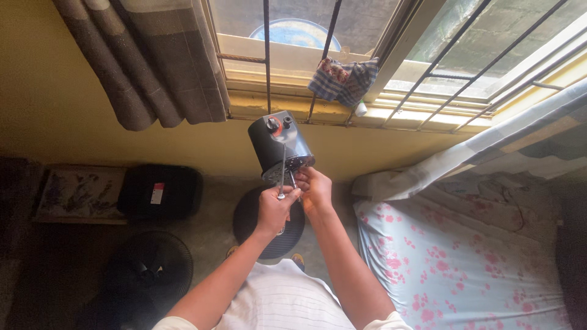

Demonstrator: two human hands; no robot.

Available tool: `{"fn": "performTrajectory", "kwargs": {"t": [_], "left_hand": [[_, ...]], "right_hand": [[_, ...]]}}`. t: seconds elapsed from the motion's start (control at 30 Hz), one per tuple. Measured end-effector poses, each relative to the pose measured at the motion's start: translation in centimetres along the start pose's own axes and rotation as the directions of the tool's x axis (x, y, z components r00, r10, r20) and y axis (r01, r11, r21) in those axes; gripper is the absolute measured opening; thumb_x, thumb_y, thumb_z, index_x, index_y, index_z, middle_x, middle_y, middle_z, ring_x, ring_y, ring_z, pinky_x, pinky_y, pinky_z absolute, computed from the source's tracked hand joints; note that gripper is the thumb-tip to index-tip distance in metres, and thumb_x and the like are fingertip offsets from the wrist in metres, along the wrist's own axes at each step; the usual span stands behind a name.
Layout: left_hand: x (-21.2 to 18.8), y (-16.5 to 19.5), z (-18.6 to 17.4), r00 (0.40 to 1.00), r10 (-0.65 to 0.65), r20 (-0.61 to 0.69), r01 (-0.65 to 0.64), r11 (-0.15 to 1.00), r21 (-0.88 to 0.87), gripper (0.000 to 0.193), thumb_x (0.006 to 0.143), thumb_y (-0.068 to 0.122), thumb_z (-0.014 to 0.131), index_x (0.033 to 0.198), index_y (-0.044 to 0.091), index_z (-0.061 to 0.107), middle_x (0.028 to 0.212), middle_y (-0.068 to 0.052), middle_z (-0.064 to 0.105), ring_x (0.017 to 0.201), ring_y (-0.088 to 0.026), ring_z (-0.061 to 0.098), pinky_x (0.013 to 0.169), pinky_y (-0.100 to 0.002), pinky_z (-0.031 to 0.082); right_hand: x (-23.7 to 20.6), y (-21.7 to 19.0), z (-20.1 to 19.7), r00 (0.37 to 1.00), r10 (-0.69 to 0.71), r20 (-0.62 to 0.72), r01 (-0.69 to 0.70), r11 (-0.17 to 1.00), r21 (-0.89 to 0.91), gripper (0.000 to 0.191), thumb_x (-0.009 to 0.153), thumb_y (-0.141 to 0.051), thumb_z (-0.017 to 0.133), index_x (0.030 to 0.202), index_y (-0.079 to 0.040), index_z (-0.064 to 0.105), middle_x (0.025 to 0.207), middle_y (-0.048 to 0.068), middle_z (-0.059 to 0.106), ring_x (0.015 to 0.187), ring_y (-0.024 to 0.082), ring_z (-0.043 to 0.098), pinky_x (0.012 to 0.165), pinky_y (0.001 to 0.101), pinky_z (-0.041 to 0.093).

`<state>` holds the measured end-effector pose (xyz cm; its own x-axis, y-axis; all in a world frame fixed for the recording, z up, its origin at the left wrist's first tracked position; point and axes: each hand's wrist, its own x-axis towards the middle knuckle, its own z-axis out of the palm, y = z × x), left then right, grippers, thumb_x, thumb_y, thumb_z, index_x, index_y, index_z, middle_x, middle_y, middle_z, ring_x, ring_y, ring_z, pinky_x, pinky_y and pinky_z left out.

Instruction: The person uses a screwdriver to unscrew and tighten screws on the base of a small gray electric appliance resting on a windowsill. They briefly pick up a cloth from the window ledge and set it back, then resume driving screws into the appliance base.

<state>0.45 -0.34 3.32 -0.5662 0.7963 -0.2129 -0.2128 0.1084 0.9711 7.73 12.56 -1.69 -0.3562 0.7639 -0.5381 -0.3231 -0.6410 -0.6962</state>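
Observation:
A black cylindrical fan motor housing (278, 142) with an orange knob on top is held up in front of me, its open underside facing my hands. My right hand (315, 187) grips its lower edge. My left hand (275, 206) is closed around a thin metal tool (282, 171), likely a screwdriver, whose shaft runs up into the underside of the housing. Both hands are close together, just below the housing.
A round black fan base (269, 235) lies on the floor below my hands. A black fan grille (153, 269) lies at lower left, beside a black bag (160, 191). A flowered mattress (452, 256) fills the right. Barred window with a cloth (342, 78) and curtains (153, 55) ahead.

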Motion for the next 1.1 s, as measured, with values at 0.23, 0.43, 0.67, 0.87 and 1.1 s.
{"fn": "performTrajectory", "kwargs": {"t": [0.23, 0.43, 0.67, 0.87, 1.1], "left_hand": [[0.1, -0.4, 0.0, 1.0, 0.003, 0.012, -0.002, 0.999, -0.047, 0.022, 0.089, 0.019, 0.077, 0.094, -0.003, 0.076, 0.056, 0.002, 0.062, 0.04, -0.004, 0.05, 0.037, -0.023, 0.038], [-0.1, -0.3, -0.1, 1.0, -0.005, 0.019, 0.006, 0.999, -0.048, 0.023, 0.09, 0.02, 0.077, 0.094, -0.003, 0.076, 0.053, 0.0, 0.059, 0.039, -0.005, 0.05, 0.036, -0.024, 0.038], [-0.1, 0.0, 0.0, 1.0, 0.01, 0.02, -0.009, 0.999, -0.039, 0.022, 0.09, 0.019, 0.076, 0.095, -0.003, 0.076, 0.053, 0.001, 0.058, 0.039, -0.005, 0.049, 0.036, -0.024, 0.037], [-0.1, -0.3, 0.0, 1.0, 0.007, 0.007, -0.007, 0.999, -0.043, 0.021, 0.09, 0.017, 0.077, 0.094, -0.003, 0.076, 0.053, 0.002, 0.057, 0.039, -0.005, 0.049, 0.036, -0.024, 0.038], [0.0, -0.5, 0.0, 1.0, 0.002, 0.007, -0.002, 1.0, -0.013, 0.021, 0.091, 0.018, 0.076, 0.091, -0.003, 0.075, 0.052, 0.002, 0.058, 0.039, -0.005, 0.049, 0.036, -0.025, 0.038]], "right_hand": [[0.8, 0.2, -0.3, 0.998, 0.054, 0.026, -0.056, 0.993, 0.105, 0.016, 0.093, -0.012, 0.057, 0.093, 0.003, 0.064, 0.086, 0.014, 0.068, 0.078, 0.023, 0.067, 0.072, 0.0384, 0.059], [1.8, 0.2, -0.2, 0.991, 0.131, 0.002, -0.129, 0.975, 0.181, 0.012, 0.091, -0.008, 0.062, 0.094, 0.003, 0.065, 0.089, 0.012, 0.068, 0.081, 0.022, 0.066, 0.078, 0.0367, 0.06], [1.9, 0.3, -0.2, 0.971, 0.239, 0.01, -0.234, 0.939, 0.251, 0.01, 0.088, -0.008, 0.066, 0.093, 0.0, 0.065, 0.084, 0.01, 0.067, 0.076, 0.021, 0.066, 0.07, 0.0332, 0.06], [-0.1, 0.5, 1.5, 0.991, -0.096, -0.093, 0.099, 0.995, 0.028, 0.013, 0.085, -0.01, 0.072, 0.084, 0.002, 0.069, 0.073, 0.01, 0.07, 0.06, 0.021, 0.065, 0.053, 0.0326, 0.051], [-3.6, -0.9, 2.9, 0.675, -0.734, 0.073, 0.463, 0.346, -0.816, 0.022, 0.079, -0.019, 0.075, 0.084, 0.003, 0.076, 0.074, 0.015, 0.075, 0.068, 0.023, 0.075, 0.067, 0.0365, 0.058]]}}
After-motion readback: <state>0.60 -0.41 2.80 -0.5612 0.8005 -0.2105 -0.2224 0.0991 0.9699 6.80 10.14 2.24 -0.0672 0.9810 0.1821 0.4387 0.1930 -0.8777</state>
